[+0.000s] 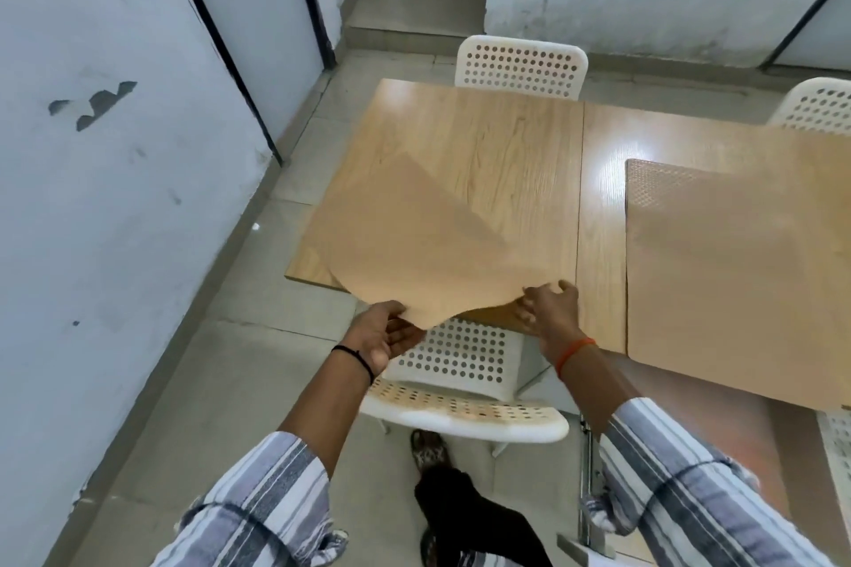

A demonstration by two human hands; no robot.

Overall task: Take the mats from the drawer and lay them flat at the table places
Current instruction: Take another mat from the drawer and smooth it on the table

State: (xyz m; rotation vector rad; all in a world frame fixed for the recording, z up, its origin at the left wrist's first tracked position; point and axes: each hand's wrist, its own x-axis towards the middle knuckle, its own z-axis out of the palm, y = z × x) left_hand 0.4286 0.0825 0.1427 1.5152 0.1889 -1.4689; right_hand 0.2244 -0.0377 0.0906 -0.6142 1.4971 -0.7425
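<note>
The person stands at the near edge of the wooden counter point(483, 143), both arms out in striped sleeves. Between the hands is a thin tan mat point(414, 244), blurred, its far part lying across the left half of the counter and its near edge sagging past the counter's rim. The left hand point(384, 331) sits at about 7 o'clock from the mat's middle, palm turned up under the drooping corner, fingers curled round the edge; a black band circles that wrist. The right hand point(548, 304), at about 4 o'clock from the mat's middle, pinches the near edge with fingers on top and the thumb seemingly beneath, though the blur makes that hard to swear to; an orange thread is tied at its wrist.

A second mat point(737, 281), woven in texture, lies flat on the right half of the counter at 3 o'clock from the first, well apart from it, its near edge reaching the counter's rim.

Directly below the hands, a white perforated chair point(460, 387) is tucked partly under the counter. Another white chair point(520, 64) stands at the far side, at 12 o'clock, and a third point(819, 106) at about 2 o'clock. The floor point(230, 382) is pale tile, and scuffed white walls point(92, 198) close in at 9 o'clock.
</note>
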